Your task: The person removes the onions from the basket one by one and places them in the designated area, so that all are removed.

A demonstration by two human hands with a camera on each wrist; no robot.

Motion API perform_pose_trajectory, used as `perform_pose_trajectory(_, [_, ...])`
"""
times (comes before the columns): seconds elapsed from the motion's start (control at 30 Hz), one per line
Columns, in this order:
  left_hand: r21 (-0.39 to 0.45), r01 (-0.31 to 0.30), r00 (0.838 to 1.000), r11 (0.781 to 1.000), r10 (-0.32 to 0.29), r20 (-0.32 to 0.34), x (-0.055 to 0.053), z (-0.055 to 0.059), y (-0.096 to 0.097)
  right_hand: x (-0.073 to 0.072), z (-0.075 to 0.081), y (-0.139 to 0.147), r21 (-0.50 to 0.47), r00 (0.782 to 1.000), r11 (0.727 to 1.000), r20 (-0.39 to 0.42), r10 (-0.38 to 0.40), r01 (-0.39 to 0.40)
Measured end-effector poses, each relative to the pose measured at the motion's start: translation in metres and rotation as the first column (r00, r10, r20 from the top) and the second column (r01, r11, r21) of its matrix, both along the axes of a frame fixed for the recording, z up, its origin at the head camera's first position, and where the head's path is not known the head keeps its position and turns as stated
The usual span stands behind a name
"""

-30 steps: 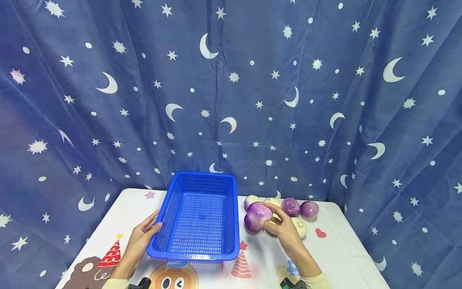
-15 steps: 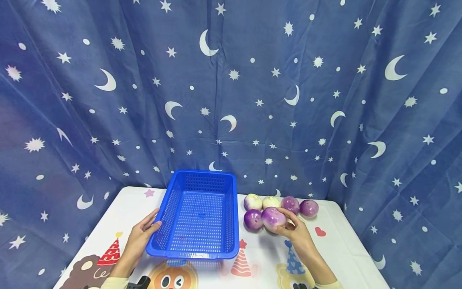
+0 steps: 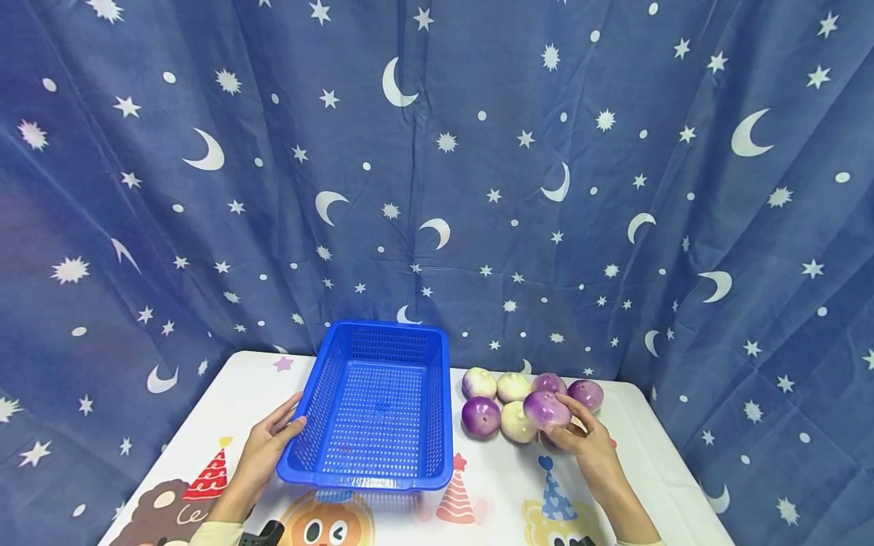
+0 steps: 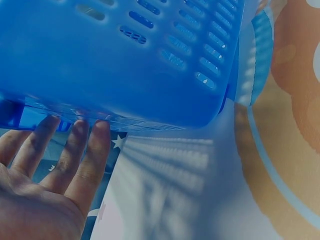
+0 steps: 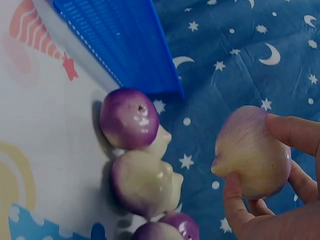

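My right hand (image 3: 590, 444) pinches a purple-and-white onion (image 3: 546, 410) between thumb and fingers, raised over the other onions. The right wrist view shows this onion's pale pointed end (image 5: 218, 169) with fingers around its side. Below it stand two rows of onions, among them a dark purple onion (image 3: 481, 418) and a pale onion (image 3: 519, 422); one in the front row is mostly hidden behind the right hand. On the left, my left hand (image 3: 268, 441) touches the side of a blue plastic basket (image 3: 445, 425), its fingers (image 4: 95, 155) nearly straight against the wall. The basket holds nothing.
A white tablecloth (image 3: 642, 470) printed with party hats and cartoon animals covers the table. Behind its back edge hangs a blue curtain (image 3: 437, 189) with moons and stars. The basket's right wall stands close to the leftmost onions.
My right hand has carried the onion rightward along the rows, from above the leftmost onions to the right-hand ones, uncovering the pale front onion. The left hand and basket stay in place.
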State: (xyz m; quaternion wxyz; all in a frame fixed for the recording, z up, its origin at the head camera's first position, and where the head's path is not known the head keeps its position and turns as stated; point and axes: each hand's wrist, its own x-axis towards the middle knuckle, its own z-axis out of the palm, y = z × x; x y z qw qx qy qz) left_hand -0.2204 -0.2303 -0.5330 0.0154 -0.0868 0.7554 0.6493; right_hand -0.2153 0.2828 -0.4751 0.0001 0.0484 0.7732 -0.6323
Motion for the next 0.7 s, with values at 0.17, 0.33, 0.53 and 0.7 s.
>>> perform_pose_trajectory(0.17, [-0.003,-0.002,1.0,1.0,0.002,0.003,0.0,-0.001,0.0,0.0,-0.001,0.01,0.036,0.999,0.998,0.005,-0.042,0.042])
perform_pose_trajectory(0.33, [-0.008,-0.001,1.0,1.0,0.001,0.009,0.0,-0.001,0.0,0.0,-0.002,0.022,0.028,0.997,0.997,-0.029,-0.078,0.078])
perform_pose_trajectory(0.53, [-0.004,-0.005,1.0,1.0,0.005,0.012,-0.001,-0.001,0.0,0.0,-0.006,0.037,-0.004,0.993,0.995,-0.055,-0.104,0.104])
perform_pose_trajectory(0.7, [-0.003,-0.01,1.0,1.0,0.01,-0.002,-0.001,-0.001,0.0,-0.001,-0.011,0.052,-0.042,0.988,0.989,-0.063,-0.141,0.139])
